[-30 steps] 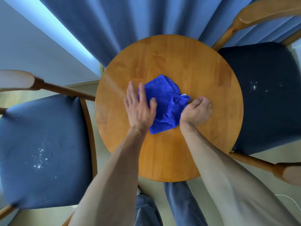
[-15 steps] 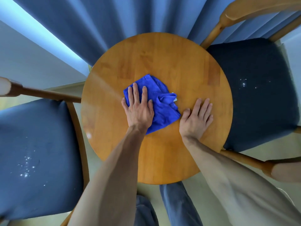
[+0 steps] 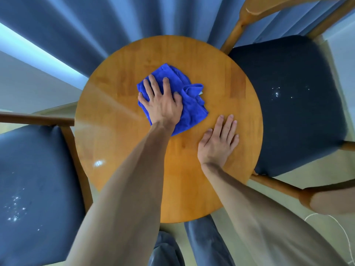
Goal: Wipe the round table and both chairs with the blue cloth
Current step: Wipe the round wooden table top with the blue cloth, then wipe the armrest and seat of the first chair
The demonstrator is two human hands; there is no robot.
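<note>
A left hand (image 3: 163,106), fingers spread, is pressing the crumpled blue cloth (image 3: 189,104) against the round surface (image 3: 119,116); at four o'clock, apart, the right hand (image 3: 219,143) is lying flat, fingers extended.

Left hand (image 3: 163,106) is being pressed down flat mid-frame, fingers spread, forearm reaching in from the bottom left. Right hand (image 3: 219,143) is being laid palm-down lower right, fingers extended together.

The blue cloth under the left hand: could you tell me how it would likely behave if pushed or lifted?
The cloth lies crumpled in soft folds, so it probably droops when lifted. It looks thin, likely light. Pressed flat by the left hand on the glossy table, it should slide easily, perhaps bunching.
</note>
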